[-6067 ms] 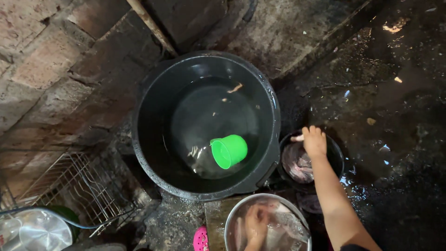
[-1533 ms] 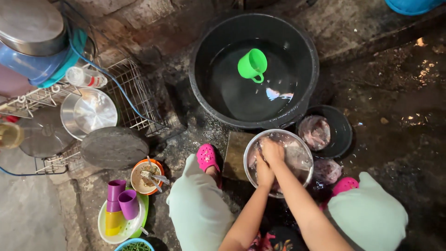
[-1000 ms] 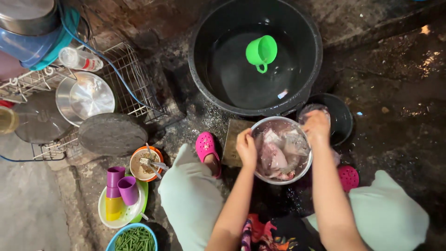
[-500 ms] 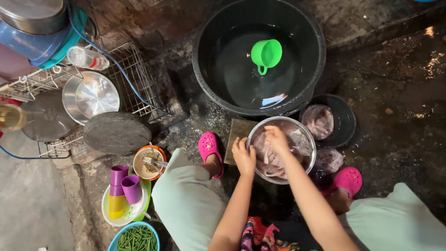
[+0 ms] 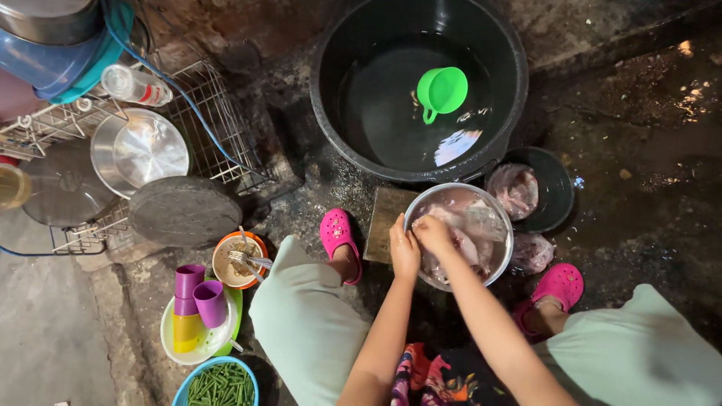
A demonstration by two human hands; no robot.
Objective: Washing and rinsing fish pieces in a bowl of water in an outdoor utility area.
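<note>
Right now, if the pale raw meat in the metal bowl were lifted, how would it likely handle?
The raw meat looks wet and glossy, so it is probably slippery. It lies in soft folds in the metal bowl, so it would likely sag rather than stay stiff. Both the left hand and right hand are on it, which fits a grip needing two hands.

light: dim, soft, from above | glare: bright spots on wet floor (image 5: 662, 98) and tub water (image 5: 459, 143) | shadows: dark at top | blur: little, edges bend
</note>
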